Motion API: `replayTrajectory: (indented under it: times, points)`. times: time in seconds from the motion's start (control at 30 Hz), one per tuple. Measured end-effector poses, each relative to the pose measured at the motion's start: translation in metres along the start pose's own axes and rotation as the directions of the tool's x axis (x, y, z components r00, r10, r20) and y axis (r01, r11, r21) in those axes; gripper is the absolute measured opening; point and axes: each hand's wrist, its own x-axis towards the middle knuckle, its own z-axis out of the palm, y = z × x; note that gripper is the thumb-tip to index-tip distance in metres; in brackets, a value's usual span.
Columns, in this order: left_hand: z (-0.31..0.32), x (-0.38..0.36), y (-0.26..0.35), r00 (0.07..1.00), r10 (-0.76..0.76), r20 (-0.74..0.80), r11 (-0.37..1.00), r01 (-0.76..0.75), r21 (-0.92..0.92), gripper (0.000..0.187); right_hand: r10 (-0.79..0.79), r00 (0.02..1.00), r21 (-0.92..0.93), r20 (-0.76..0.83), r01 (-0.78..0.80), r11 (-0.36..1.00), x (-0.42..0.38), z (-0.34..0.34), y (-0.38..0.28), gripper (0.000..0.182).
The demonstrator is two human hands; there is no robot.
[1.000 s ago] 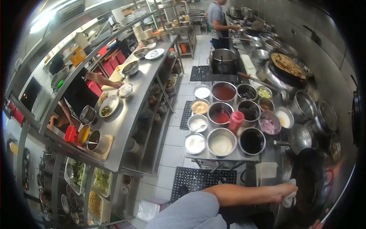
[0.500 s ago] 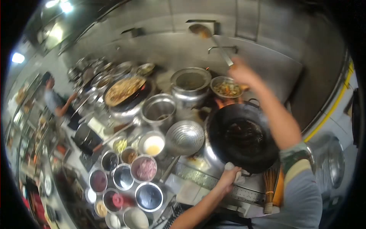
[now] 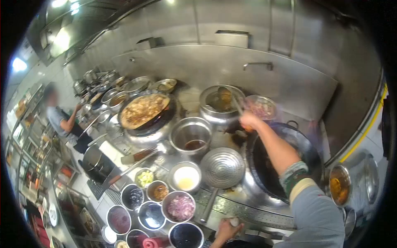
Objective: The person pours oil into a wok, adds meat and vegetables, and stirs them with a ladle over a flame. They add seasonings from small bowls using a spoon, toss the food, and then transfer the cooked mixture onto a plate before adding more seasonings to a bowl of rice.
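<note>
My right hand (image 3: 250, 120) is closed on the handle of a long ladle (image 3: 224, 94). The ladle's bowl is at the mouth of a steel pot (image 3: 203, 110) at the back of the stove. My right forearm crosses over a large black wok (image 3: 258, 159) and hides part of it. Behind my hand sits a bowl (image 3: 271, 110) of chopped reddish food. Low in the view, my left hand (image 3: 225, 231) is closed on a bunched white cloth (image 3: 234, 222), apart from the wok, near the counter's front edge.
Left of the wok lies a perforated strainer (image 3: 223, 167), its handle pointing forward. Nearby stand a steel pot of brown liquid (image 3: 191, 131) and several ingredient bowls, one with sliced onion (image 3: 180, 208). A wide pan of food (image 3: 144, 110) sits further left. Another person (image 3: 62, 118) stands far left.
My right hand has lowered the ladle from high by the back wall to the pot. My left hand has let go of the wok's rim handle and moved down, keeping the cloth.
</note>
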Motion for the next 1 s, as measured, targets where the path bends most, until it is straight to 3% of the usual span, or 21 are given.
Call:
replayTrajectory:
  times: [0.17, 0.2, 0.23, 0.3, 0.33, 0.37, 0.4, 0.43, 0.47, 0.57, 0.6, 0.63, 0.67, 0.7, 0.83, 0.87, 1.0]
  points:
    - [0.019, 0.008, -0.018, 0.997, 0.067, -0.034, 0.993, -0.070, -0.097, 0.064, -0.045, 0.989, -0.158, -0.140, 0.022, 0.987, -0.029, 0.027, -0.018, 0.021]
    - [0.017, 0.008, -0.018, 0.998, 0.056, -0.023, 0.990, -0.058, -0.129, 0.065, 0.074, 0.997, 0.394, 0.001, -0.068, 0.917, -0.014, 0.016, -0.027, 0.022]
    - [0.014, 0.010, -0.017, 0.999, 0.048, -0.015, 0.986, -0.050, -0.160, 0.066, 0.068, 0.998, 0.394, -0.004, -0.061, 0.917, -0.005, 0.002, -0.031, 0.022]
    - [0.007, 0.009, -0.011, 0.999, 0.049, -0.009, 0.987, -0.049, -0.156, 0.066, 0.236, 0.971, 0.757, 0.050, -0.190, 0.625, -0.005, -0.001, -0.042, 0.024]
    - [0.005, 0.008, -0.009, 0.999, 0.042, 0.001, 0.988, -0.042, -0.150, 0.065, 0.189, 0.981, 0.266, -0.043, -0.171, 0.949, -0.006, -0.004, -0.038, 0.019]
    - [0.006, 0.009, -0.011, 0.999, 0.046, 0.001, 0.987, -0.045, -0.151, 0.065, 0.187, 0.981, 0.265, -0.046, -0.168, 0.949, -0.020, 0.012, -0.036, 0.019]
    - [0.008, 0.010, -0.013, 0.998, 0.065, -0.019, 0.984, -0.067, -0.166, 0.065, -0.002, 0.957, -0.331, -0.290, -0.098, 0.939, -0.045, 0.041, -0.037, 0.017]
    - [0.010, 0.009, -0.014, 0.996, 0.082, -0.038, 0.980, -0.088, -0.180, 0.066, -0.290, 0.883, -0.805, -0.370, -0.149, 0.575, -0.059, 0.058, -0.037, 0.015]
    - [0.010, 0.009, -0.014, 0.996, 0.085, -0.032, 0.979, -0.090, -0.182, 0.066, -0.289, 0.881, -0.804, -0.375, -0.154, 0.575, -0.055, 0.057, -0.034, 0.015]
    - [0.010, 0.007, -0.013, 0.998, 0.059, -0.022, 0.979, -0.062, -0.193, 0.067, -0.138, 0.922, -0.405, -0.361, -0.022, 0.914, -0.034, 0.046, -0.018, 0.011]
    - [0.011, 0.008, -0.014, 0.999, 0.046, -0.021, 0.980, -0.049, -0.191, 0.068, -0.039, 0.977, -0.093, -0.208, 0.020, 0.995, -0.033, 0.035, -0.021, 0.006]
    - [0.011, 0.010, -0.015, 0.999, 0.034, -0.023, 0.982, -0.038, -0.186, 0.069, -0.046, 0.977, -0.090, -0.208, 0.028, 0.996, -0.031, 0.026, -0.021, 0.006]
    - [0.012, 0.012, -0.017, 0.999, 0.040, -0.027, 0.983, -0.044, -0.179, 0.069, 0.072, 0.997, 0.484, -0.002, -0.062, 0.873, -0.034, 0.024, -0.025, 0.007]
    - [0.013, 0.013, -0.020, 0.999, 0.029, -0.017, 0.981, -0.032, -0.191, 0.070, 0.050, 0.970, 0.863, 0.238, -0.235, 0.448, -0.038, 0.020, -0.027, 0.009]
    - [0.002, 0.012, -0.015, 0.999, -0.033, 0.032, 0.973, 0.040, -0.227, 0.073, -0.140, 0.969, 0.947, 0.204, -0.159, 0.278, -0.067, 0.015, -0.029, 0.014]
    - [-0.001, 0.011, -0.012, 0.999, -0.030, 0.032, 0.976, 0.036, -0.216, 0.073, -0.149, 0.946, 0.941, 0.287, -0.249, 0.232, -0.075, 0.008, -0.033, 0.012]
    - [-0.007, 0.008, -0.008, 0.998, -0.047, -0.046, 0.994, 0.042, -0.100, 0.074, -0.206, 0.935, 0.954, 0.290, -0.266, 0.135, -0.135, -0.009, -0.037, 0.011]
